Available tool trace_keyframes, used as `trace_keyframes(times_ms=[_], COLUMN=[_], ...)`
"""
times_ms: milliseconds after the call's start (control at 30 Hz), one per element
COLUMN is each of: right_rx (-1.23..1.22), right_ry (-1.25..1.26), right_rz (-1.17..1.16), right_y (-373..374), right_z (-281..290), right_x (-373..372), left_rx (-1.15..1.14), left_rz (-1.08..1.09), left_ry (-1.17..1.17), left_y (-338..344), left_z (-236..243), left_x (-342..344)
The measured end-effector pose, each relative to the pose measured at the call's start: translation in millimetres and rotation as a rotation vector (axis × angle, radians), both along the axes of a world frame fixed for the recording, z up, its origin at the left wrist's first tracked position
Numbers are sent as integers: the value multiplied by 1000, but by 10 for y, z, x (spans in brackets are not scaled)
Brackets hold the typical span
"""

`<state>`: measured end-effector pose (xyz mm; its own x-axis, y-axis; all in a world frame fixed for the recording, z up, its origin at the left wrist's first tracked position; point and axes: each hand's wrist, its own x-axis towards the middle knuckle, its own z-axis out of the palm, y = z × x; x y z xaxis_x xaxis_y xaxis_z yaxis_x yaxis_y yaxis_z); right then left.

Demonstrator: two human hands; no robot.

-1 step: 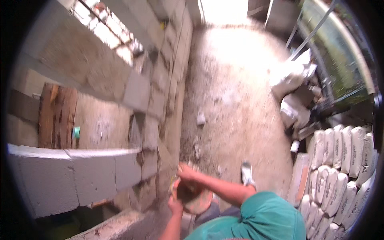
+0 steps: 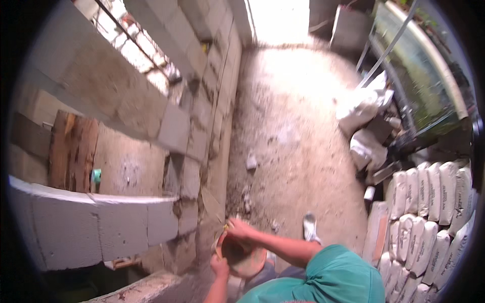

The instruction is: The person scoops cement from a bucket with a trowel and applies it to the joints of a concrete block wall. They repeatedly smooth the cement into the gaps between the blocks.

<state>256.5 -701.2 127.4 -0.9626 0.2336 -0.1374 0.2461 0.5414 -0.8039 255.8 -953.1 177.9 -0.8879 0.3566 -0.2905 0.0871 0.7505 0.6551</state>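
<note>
A round bucket [image 2: 251,269] with an orange rim sits low in front of me, tilted so its dark inside shows. At the left side of its rim my left hand [image 2: 220,266] is closed on the edge. Across the bucket's far edge reaches my right hand [image 2: 241,230], its fingers curled. A small yellow bit [image 2: 226,226] shows at those fingertips; what it belongs to is hidden. The contents of the bucket are too dark to make out.
On the left runs a low wall of pale blocks [image 2: 124,222], with wooden boards [image 2: 73,151] beyond. Stacked white printed bags [image 2: 422,247] stand at my right. Farther right are crumpled white sacks [image 2: 366,146] and a glass tank [image 2: 424,65]. Rubble [image 2: 246,197] lies on the floor ahead.
The view has shifted slightly, so the surroundings sit a little lower. Both hands stay at the bucket.
</note>
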Motion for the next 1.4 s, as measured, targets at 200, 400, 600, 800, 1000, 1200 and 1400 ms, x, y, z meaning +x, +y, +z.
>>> trace_keyframes(times_ms=[200,400,600,800,1000,1200,1400], right_rx=[-336,32,347,399,557,606,592], right_ry=[33,87,110,-275,13,-158,-32], right_rz=[-343,-64,7,107,4,257,-46], right_y=[477,897,1257,1438,1548,1235,1162], right_z=[1132,1334,1444,2289,1972,2289,2458], right_x=[1883,2712,2879,2798,2267,2374,2219], left_rx=[223,460,589,583,607,668,769], left_rz=[65,150,118,-29,-222,-235,-222], left_ry=[26,79,94,268,254,300,251], left_y=[556,1279,1819,1952,2119,2055,1920], left_z=[112,567,1214,1609,2056,2459,2553], left_x=[-94,-41,178,335,558,725,773])
